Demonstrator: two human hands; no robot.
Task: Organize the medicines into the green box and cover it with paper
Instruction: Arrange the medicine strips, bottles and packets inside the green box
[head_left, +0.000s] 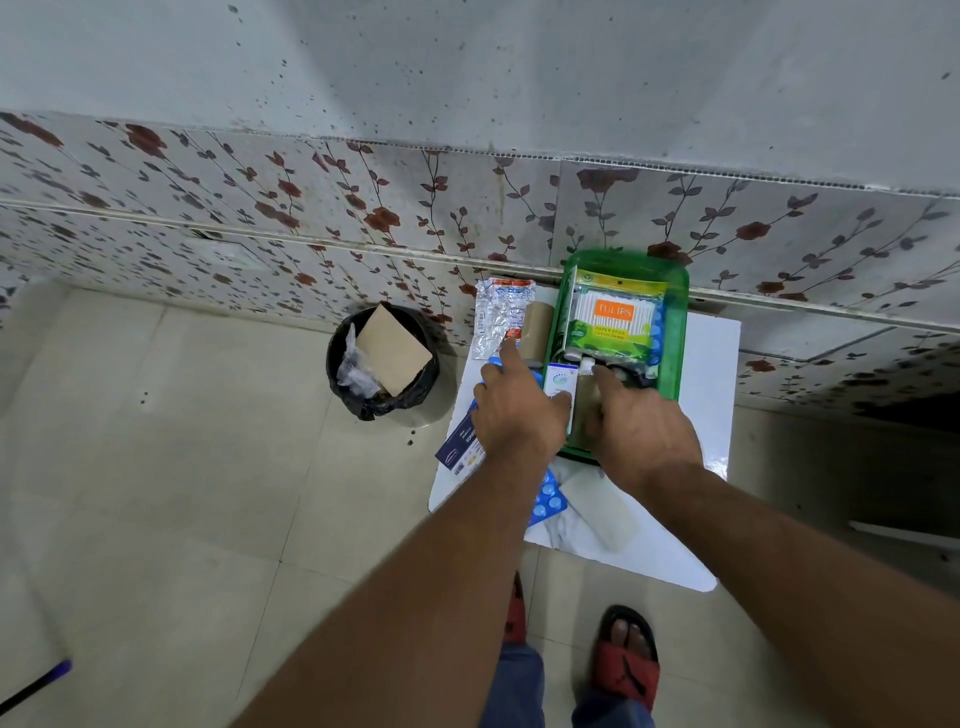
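Box (675, 332), green translucent plastic, rectangular, on far right part of white desk (711, 395), far end against the wall. Inside: cotton swab pack (613, 317) with orange label, lying flat in far half; small white bottles (584, 361) just below it; blue blister strip (658, 327) along right inner wall. Near half hidden by hands.

Left hand (519, 410) over desk just left of box, index finger extended toward silver and orange blister strips (501, 317); fingers (506, 358) not clenched, thumb touching a small white carton (560, 382) at box's left edge; cannot tell whether actually gripped. Right hand (641, 426) reaching into near half of box, fingers curled down, contents under them hidden; grasp cannot be told.

Brown tape roll (537, 327) beside the strips. Dark blue carton (460, 449) at desk's left edge. Blue pill strip (548, 504) and white paper (608, 514) at near end.

Floor: beige tiles. Wall: floral tiles low, grey speckled plaster above.

Black bin (384, 364) on floor left of desk, holding cardboard piece (392, 351) and clear plastic wrap (356, 369).
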